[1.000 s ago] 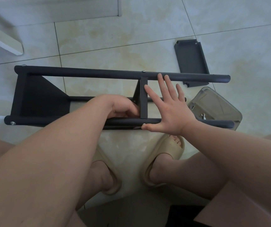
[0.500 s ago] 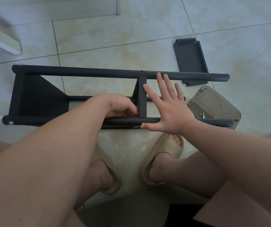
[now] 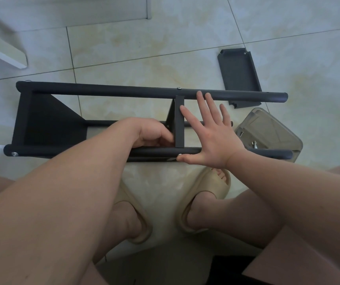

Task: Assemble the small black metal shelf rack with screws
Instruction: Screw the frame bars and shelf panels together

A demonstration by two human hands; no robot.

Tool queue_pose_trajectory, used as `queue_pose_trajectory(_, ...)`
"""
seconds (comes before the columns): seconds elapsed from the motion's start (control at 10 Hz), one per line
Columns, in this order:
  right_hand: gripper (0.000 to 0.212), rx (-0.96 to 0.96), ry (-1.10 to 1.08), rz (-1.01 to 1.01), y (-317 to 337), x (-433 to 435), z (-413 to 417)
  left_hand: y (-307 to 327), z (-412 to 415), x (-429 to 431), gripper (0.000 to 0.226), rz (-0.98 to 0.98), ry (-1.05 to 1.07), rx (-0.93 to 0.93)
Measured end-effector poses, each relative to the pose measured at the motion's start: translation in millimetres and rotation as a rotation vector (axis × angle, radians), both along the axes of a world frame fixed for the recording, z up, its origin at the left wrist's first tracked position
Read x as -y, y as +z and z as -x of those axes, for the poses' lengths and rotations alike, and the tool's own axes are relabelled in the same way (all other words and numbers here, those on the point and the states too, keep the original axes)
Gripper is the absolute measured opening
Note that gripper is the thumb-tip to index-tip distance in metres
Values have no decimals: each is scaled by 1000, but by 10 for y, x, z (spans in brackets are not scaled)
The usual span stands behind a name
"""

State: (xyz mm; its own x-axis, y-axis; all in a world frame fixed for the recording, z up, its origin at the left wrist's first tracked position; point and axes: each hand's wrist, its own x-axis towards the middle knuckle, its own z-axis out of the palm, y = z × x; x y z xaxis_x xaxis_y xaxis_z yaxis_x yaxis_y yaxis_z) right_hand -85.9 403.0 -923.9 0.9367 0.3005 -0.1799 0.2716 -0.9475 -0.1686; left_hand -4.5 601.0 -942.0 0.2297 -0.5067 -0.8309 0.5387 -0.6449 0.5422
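1. While the open, splayed right hand thumbs the screw into the near pole of the rack, which lies from 9 to 3 o'clock, keep it square.
2. The left hand, curled, grips the middle shelf; hold the holes aligned.
3. A spare panel waits at 1 o'clock.
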Motion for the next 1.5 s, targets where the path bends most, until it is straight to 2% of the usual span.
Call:
queue_pose_trajectory(0.2,117,-4,-3,3,-1,-1,-1,3,8,24,11,-5,-53,45)
queue_pose_trajectory(0.5,117,-24,-5,16,24,-5,-6,9,-13,-2,26,-17,3,-81)
queue_pose_trajectory(0.6,117,-23,-4,16,25,-4,-5,21,-4,32,22,-36,4,-58)
queue_pose_trajectory(0.8,116,-19,-2,9,21,0,-7,22,3,30,27,-65,-33,13)
queue_pose_trajectory(1.0,117,-23,-1,18,27,-5,-7,5,-17,4,33,-8,-12,-80)
queue_pose_trajectory(1.3,117,-22,-3,14,39,-7,-7,-21,6,42,18,-44,-18,36)
queue_pose_trajectory(1.5,117,-20,-4,14,26,-8,-3,-13,-37,-4,29,-4,-49,-96)
